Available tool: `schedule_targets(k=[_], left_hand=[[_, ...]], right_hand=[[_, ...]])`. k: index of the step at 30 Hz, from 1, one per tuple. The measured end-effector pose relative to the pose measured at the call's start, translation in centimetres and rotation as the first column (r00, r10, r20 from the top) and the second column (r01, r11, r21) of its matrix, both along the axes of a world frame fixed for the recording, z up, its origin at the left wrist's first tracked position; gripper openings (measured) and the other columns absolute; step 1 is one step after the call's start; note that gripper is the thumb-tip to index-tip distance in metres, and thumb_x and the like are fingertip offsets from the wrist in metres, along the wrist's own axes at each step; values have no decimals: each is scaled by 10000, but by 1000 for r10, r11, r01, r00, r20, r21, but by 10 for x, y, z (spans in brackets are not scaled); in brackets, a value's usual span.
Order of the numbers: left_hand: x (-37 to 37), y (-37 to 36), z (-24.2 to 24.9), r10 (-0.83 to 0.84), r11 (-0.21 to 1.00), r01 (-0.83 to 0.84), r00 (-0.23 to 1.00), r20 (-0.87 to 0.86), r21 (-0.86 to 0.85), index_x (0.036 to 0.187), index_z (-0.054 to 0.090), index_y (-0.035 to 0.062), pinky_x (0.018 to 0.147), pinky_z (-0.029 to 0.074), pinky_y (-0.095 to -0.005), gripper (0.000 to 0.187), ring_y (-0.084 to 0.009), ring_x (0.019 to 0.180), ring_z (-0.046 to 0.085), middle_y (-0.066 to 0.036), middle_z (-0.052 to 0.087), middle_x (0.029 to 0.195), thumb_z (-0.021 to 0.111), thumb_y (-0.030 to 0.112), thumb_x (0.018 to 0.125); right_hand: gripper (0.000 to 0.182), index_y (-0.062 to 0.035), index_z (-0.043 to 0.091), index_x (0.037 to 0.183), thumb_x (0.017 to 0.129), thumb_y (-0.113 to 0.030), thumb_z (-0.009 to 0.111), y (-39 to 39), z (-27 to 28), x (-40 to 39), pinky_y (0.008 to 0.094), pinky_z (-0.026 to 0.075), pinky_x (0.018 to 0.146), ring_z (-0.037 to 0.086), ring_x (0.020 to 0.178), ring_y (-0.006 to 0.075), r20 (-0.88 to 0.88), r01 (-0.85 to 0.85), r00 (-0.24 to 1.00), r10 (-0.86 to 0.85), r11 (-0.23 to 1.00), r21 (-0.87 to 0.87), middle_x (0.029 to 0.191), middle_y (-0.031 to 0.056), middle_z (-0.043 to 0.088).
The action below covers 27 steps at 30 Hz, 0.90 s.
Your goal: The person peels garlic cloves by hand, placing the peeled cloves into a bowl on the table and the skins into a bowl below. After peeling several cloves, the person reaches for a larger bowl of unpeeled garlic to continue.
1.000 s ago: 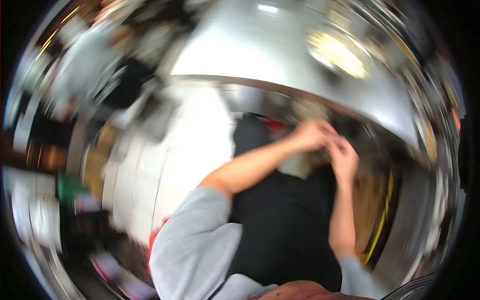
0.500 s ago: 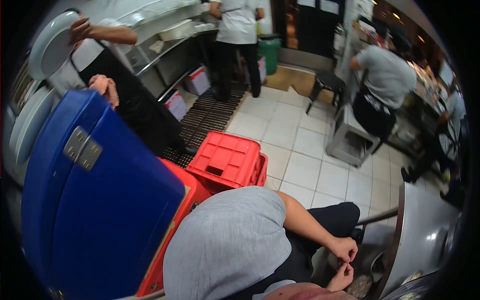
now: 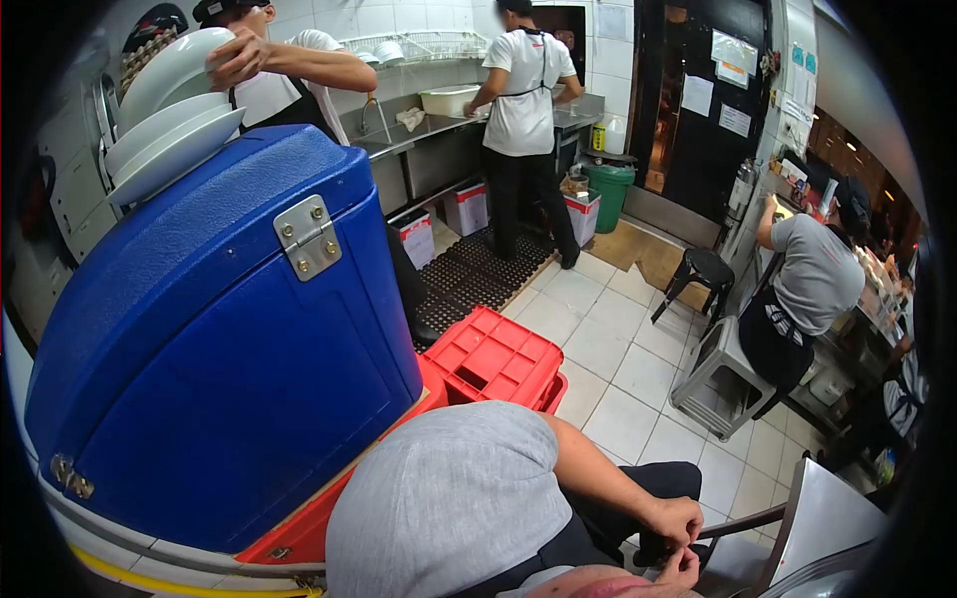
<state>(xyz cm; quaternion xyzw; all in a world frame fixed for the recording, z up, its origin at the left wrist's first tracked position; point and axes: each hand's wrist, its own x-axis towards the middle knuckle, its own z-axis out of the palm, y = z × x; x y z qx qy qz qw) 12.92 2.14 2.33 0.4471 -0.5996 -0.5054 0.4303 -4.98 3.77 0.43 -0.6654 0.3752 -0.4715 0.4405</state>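
My left hand is at the end of my bare forearm, low on the right, above my dark-trousered leg. Its fingers are bent and pinched together. Just below it, my right hand is partly cut off by the frame's bottom, its fingertips meeting those of the left. Anything between the fingers is too small to make out. Nearest to both hands is a metal surface on the right. My grey sleeve fills the lower middle.
A big blue hinged box stands left on a red base, white plates stacked on top. A co-worker's hand grips the top dish. Beyond are a red crate, a black stool, a grey stool and other people.
My view has tilted up, showing more of the sink wall and door. The co-worker's raised dish is now down over the stacked plates. My hands stay together, fingertips touching.
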Motion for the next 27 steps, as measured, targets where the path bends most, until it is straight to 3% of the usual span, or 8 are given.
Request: schedule_targets(k=[2,8,11,12,13,15,19,27], left_hand=[[-2,4,2,6,1000,-6,1000,-6,23,783,671,-29,513,541,-295,113,-174,593,680,-112,674,660,684,8,677],[-18,16,3,-34,993,38,999,40,-115,802,690,-10,500,519,-300,133,-168,576,666,-111,679,667,706,36,678],[-26,21,-4,-105,994,105,994,-6,-10,795,699,-1,507,520,-295,108,-157,573,662,-92,688,680,718,53,704],[-27,20,-19,-133,989,134,991,29,-56,821,700,0,523,534,-295,130,-154,591,670,-93,693,699,727,70,716],[-34,17,-28,-174,979,179,983,57,-101,847,701,1,539,548,-294,151,-151,609,678,-94,697,718,736,86,728],[-33,33,1,-268,962,267,963,-2,58,870,692,-16,544,556,-290,135,-153,608,676,-99,701,741,721,72,771],[-58,39,-20,-400,896,410,912,-95,170,888,667,-42,577,563,-279,145,-140,646,675,-95,687,756,714,67,805],[-101,53,-23,-609,729,635,772,-183,256,914,634,-22,593,548,-263,138,-128,675,666,-76,657,765,700,82,852]], right_hand=[[137,15,596,899,948,-113,596,12,23,5,246,459,560,527,647,95,-19,3,1000,-3,1000,-27,761,32,584],[126,15,589,890,942,-99,595,18,-8,-23,246,451,558,517,648,89,-82,26,996,-34,995,-95,752,27,573],[121,16,586,886,939,-93,594,18,-44,-40,246,446,556,512,648,87,-156,102,981,-113,992,-78,747,24,567],[118,16,591,892,940,-92,595,35,-23,-36,234,429,567,513,653,83,-186,108,975,-121,991,-78,745,18,563],[113,17,592,889,938,-84,597,40,-33,-42,228,418,580,503,652,77,-160,127,979,-129,992,-22,748,10,559],[98,42,597,910,926,-54,591,65,2,-39,239,434,628,518,713,80,-125,141,985,-121,975,174,788,13,581],[102,28,627,930,937,-71,608,99,-3,-50,220,459,562,555,656,59,-96,299,954,-283,901,315,766,16,614],[123,38,654,967,942,-74,611,157,-3,-64,225,504,592,591,656,77,-16,510,834,-551,760,403,783,34,640]])
